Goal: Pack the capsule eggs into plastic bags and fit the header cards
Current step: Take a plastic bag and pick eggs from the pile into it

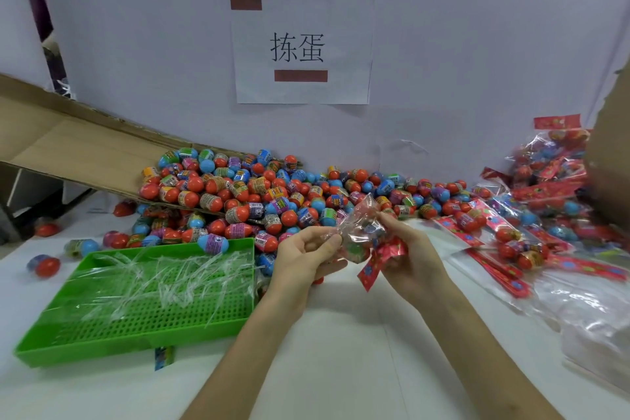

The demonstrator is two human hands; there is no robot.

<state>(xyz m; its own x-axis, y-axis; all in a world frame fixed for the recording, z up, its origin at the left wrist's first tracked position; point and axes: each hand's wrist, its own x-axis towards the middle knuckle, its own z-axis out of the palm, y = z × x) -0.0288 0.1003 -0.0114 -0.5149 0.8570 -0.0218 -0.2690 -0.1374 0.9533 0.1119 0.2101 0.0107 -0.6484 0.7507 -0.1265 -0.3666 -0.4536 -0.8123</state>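
From the head camera we see the left hand and right hand each pinching the plastic bag above the table's middle. A red header card hangs against the right palm. Loose capsule eggs are heaped toward the far edge.

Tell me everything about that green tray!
The green tray is bright plastic and rectangular, with low walls and a floor full of small holes in a grid. It lies flat on the white table, to the left of the person's left hand. Crinkly clear bags lie spread inside it. A blue egg rests at its far rim, and a small colourful slip pokes out by its front edge.
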